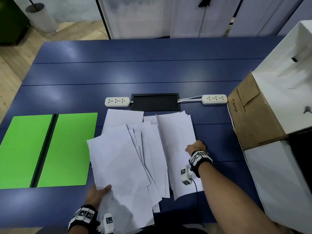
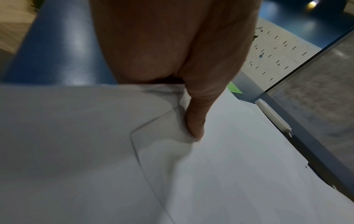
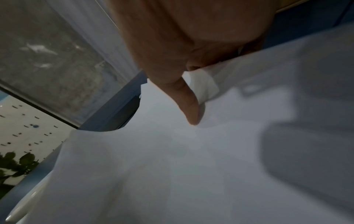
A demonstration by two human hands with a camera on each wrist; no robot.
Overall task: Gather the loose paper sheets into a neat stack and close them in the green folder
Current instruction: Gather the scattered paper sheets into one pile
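Loose paper sheets (image 1: 135,149) lay fanned across the tabletop (image 1: 135,73) at frame centre, unstacked. The left hand (image 1: 99,193) pinched a sheet's near edge; the right hand (image 1: 195,146) gripped the right-hand sheets. The green folder (image 1: 67,149) waited open at left, unfilled.

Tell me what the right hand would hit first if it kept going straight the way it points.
Probably the right-hand power strip: the right hand points up the table from the paper sheets, with only bare table between. Depth is uncertain.
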